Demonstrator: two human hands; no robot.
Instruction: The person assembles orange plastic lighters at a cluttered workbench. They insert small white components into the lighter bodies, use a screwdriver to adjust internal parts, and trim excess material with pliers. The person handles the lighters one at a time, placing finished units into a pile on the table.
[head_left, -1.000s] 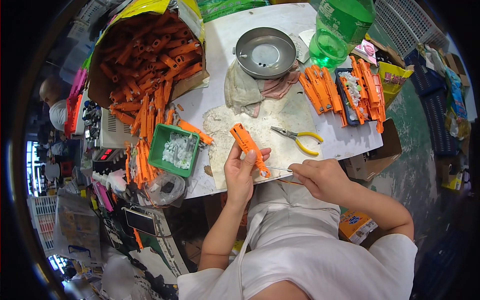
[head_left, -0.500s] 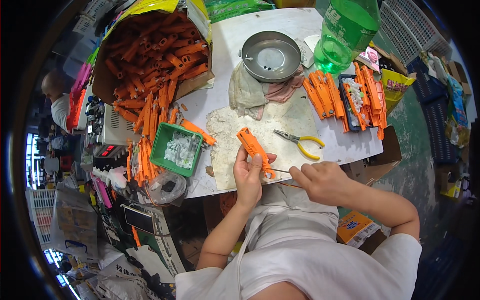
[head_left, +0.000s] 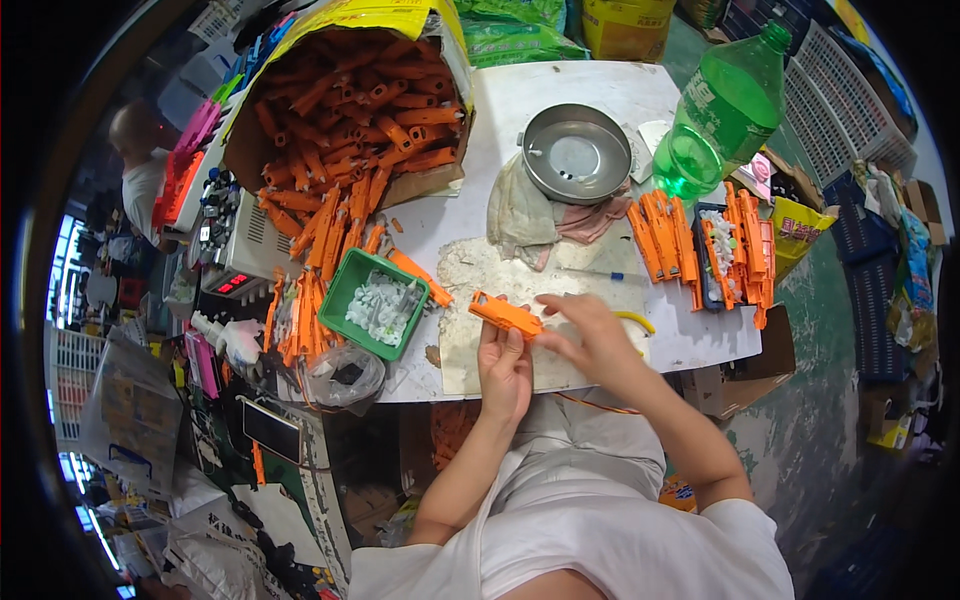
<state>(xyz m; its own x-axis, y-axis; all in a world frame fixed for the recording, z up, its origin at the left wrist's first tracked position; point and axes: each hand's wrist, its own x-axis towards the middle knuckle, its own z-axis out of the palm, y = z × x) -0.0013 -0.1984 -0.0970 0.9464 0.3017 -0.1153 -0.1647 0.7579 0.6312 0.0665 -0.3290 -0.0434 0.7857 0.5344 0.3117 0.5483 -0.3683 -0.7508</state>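
Observation:
My left hand [head_left: 505, 378] is closed round an orange plastic housing [head_left: 506, 315], held tilted above the worn pale work mat [head_left: 470, 258]. Beside the housing's right end is my right hand [head_left: 598, 342], its thumb and forefinger apart and no tool between them. Whether its thumb touches the housing, I cannot tell. Beyond the right hand lies a thin tool with a blue part [head_left: 617, 276]. Yellow-handled pliers [head_left: 637, 321] rest on the mat, mostly hidden behind that hand.
A green tray [head_left: 350, 320] of small white parts stands left, by a carton piled with orange housings [head_left: 350, 130]. Behind are a metal bowl [head_left: 575, 185] on a cloth [head_left: 515, 215] and a green bottle [head_left: 725, 110]. More orange housings [head_left: 662, 235] stand right.
My right hand has let go of the thin tool, which lies on the mat, and moved to the housing's end. The housing has turned flatter. The whole view has shifted slightly.

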